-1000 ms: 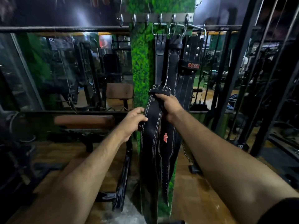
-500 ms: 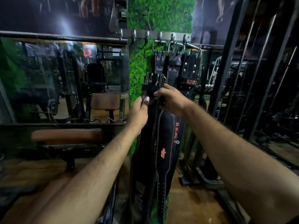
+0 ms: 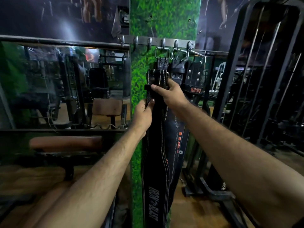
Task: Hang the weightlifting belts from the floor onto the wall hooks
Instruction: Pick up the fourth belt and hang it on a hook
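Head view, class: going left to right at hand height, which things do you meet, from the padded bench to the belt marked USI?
Padded bench → left hand → held belt → right hand → USI belt.

Both hands, left (image 3: 142, 113) and right (image 3: 171, 94), hold a black belt (image 3: 156, 145) below the hook rail (image 3: 158, 42).

Stitched black leather belt (image 3: 156, 145) (slight sheen), shiny metal hook rail (image 3: 158, 42)

Two bare forearms in view, both lightly haired and uncovered from wrist to beyond the elbow. Left hand (image 3: 142, 114) — no ring, watch or glove visible. Right hand (image 3: 171, 96) — likewise unadorned. Well behind the right hand, at the frame's lower corner, a dark sleeve edge (image 3: 298, 223) shows.
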Available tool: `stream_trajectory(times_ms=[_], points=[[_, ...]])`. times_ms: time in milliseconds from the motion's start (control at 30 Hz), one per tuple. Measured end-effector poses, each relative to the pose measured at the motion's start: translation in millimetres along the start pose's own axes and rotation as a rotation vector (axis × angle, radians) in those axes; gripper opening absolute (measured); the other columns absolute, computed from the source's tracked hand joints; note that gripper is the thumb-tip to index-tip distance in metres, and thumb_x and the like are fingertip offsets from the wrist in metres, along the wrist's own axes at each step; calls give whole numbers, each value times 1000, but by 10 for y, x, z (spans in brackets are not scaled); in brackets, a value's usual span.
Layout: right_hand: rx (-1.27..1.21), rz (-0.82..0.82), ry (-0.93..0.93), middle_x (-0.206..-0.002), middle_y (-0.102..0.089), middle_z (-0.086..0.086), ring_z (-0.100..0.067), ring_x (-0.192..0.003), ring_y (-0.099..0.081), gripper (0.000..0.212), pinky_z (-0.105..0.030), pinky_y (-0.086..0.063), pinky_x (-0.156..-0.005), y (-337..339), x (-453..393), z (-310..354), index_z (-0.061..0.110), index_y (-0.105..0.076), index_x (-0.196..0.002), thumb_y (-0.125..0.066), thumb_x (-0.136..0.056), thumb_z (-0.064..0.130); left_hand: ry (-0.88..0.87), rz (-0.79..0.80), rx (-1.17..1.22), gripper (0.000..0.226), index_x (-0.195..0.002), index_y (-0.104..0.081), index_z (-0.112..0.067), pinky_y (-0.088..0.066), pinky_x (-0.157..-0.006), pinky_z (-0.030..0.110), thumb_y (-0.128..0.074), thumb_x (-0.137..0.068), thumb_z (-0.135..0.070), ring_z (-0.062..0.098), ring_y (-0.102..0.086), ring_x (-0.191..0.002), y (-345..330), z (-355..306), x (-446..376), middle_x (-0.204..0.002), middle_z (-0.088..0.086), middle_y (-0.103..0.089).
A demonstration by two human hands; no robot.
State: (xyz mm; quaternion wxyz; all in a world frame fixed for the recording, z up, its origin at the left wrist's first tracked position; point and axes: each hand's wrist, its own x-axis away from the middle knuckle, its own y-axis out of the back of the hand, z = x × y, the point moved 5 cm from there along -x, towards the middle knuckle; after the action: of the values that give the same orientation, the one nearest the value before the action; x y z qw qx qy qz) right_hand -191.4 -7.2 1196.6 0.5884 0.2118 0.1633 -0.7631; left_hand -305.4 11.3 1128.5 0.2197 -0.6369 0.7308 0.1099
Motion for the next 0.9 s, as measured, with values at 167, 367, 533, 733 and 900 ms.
stream_trajectory(times_ms=[167, 367, 533, 733, 900], points=[[71, -96, 152, -86, -72, -3, -2, -70, -69, 11, -24, -59, -67, 206, -69, 145, 14, -62, -92, -71, -92, 7, -43, -9, 33, 15, -99, -68, -19, -56, -90, 47, -55, -102, -25, 18, -70, -93, -204, -98, -12, -97, 2, -76], [-61, -219, 310, -89, -71, -1, -3, -75, -66, 12, -18, -54, -70, 436, -263, 458, 10, -62, -102, -68, -93, 6, -39, 22, -81, 11, -107, -65, -18, -49, -76, 10, -60, -99, -14, -13, -66, -79, -443, 139, 93, -96, -12, -71], [-127, -238, 279, -91, -70, -4, -12, -81, -65, 14, -21, -54, -74, 517, -261, 287, 6, -63, -106, -67, -93, 5, 130, 50, -185, 35, -123, -62, -4, -50, -104, 26, -66, -95, -25, 13, -66, -114, -409, 716, 388, -123, 6, -70], [-185, -255, 263, -89, -70, 0, -5, -76, -64, 19, -17, -53, -73, 730, -244, 245, 0, -63, -111, -67, -93, 6, 451, 266, -512, 30, -124, -54, -11, -49, -86, 24, -64, -96, -14, 17, -58, -110, -140, 1256, 934, -120, -2, -60], [-241, -172, 247, -102, -72, -6, -12, -90, -68, 20, -21, -55, -83, 784, -252, 289, 2, -62, -113, -66, -94, 4, 386, 201, -469, 21, -116, -67, -12, -50, -85, 32, -63, -96, -14, 23, -66, -104, -88, 907, 601, -117, 13, -71]])
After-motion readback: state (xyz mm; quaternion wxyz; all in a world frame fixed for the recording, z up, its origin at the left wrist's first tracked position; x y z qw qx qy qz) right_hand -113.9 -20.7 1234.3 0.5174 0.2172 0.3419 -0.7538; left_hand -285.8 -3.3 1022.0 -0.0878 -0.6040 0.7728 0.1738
